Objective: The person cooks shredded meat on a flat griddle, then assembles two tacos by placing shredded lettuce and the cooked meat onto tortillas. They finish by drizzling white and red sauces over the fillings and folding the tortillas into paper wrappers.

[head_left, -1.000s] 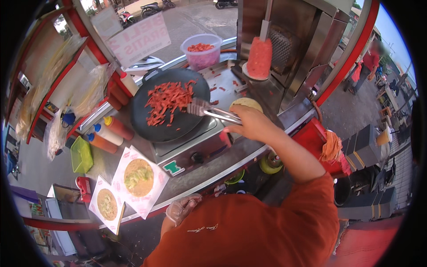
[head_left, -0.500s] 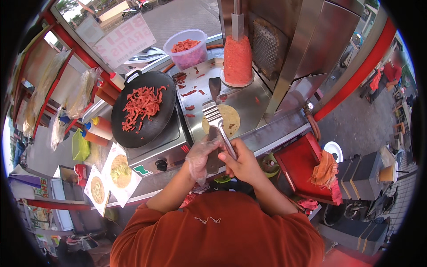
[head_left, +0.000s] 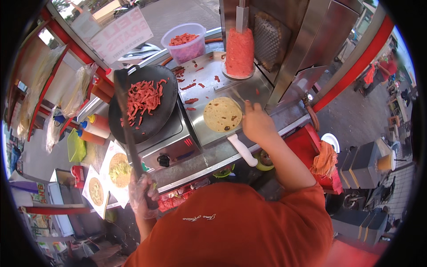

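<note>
In the head view, the gloved left hand [head_left: 143, 196] is closed around the lower end of a long dark tool [head_left: 130, 138], which rises in front of the black pan [head_left: 164, 102] with red strips of meat [head_left: 145, 100]. The bare right hand [head_left: 258, 124] has curled fingers just right of the round flatbread [head_left: 223, 115], which lies on the metal tray [head_left: 202, 80]; I cannot tell whether it grips the blurred thing at its fingertips. A white handle [head_left: 242, 150] lies near, below the flatbread, at the surface's [head_left: 209, 156] edge.

Light: bright daylight, entering from street [head_left: 182, 18], top of frame. Glare: pale sheen, steel tray [head_left: 209, 91], centre. Blur: long dark utensil [head_left: 130, 140], left of centre. Distortion: fisheye; red post [head_left: 359, 69], upper right, bowed; corners black.
</note>
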Demonstrator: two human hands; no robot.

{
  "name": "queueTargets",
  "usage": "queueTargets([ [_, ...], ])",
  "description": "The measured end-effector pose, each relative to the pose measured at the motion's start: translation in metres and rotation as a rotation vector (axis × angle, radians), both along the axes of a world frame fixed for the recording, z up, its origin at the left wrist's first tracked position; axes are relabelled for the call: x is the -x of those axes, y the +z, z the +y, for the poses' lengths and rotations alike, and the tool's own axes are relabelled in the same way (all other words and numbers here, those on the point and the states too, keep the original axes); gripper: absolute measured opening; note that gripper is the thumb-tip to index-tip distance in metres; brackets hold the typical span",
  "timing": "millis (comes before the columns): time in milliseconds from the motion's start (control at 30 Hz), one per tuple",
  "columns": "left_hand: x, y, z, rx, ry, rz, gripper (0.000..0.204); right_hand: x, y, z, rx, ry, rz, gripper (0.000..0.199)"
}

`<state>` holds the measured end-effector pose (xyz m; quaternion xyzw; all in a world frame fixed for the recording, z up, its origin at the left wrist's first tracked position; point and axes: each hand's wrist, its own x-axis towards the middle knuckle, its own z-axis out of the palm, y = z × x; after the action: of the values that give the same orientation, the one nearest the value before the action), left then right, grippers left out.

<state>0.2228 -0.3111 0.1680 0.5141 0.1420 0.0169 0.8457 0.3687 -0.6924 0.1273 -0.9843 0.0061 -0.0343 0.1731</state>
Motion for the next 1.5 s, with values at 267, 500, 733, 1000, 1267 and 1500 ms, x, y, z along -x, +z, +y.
queueTargets([
  [267,0.023,-0.015,0.083,-0.035,0.151,-0.012,0.061,-0.010,-0.028,-0.025,0.077,-0.309,0.047,0.054],
  [500,0.019,-0.022,0.123,-0.041,0.059,0.014,0.044,-0.027,0.009,0.069,0.022,-0.007,-0.142,0.043],
  [733,0.006,-0.014,0.142,-0.110,-0.009,0.072,0.062,-0.085,0.049,0.087,0.607,0.531,-0.040,0.036],
  [1000,0.020,-0.019,0.139,-0.171,-0.010,0.163,0.056,-0.145,0.129,0.065,0.011,0.463,0.019,0.028],
  [1267,0.013,-0.018,0.102,-0.032,-0.210,0.197,0.068,-0.174,0.098,0.184,-0.425,0.466,0.591,0.035],
  [1500,0.042,0.001,0.162,0.025,-0.073,0.164,0.069,-0.124,0.141,0.209,0.281,0.659,-0.350,0.024],
])
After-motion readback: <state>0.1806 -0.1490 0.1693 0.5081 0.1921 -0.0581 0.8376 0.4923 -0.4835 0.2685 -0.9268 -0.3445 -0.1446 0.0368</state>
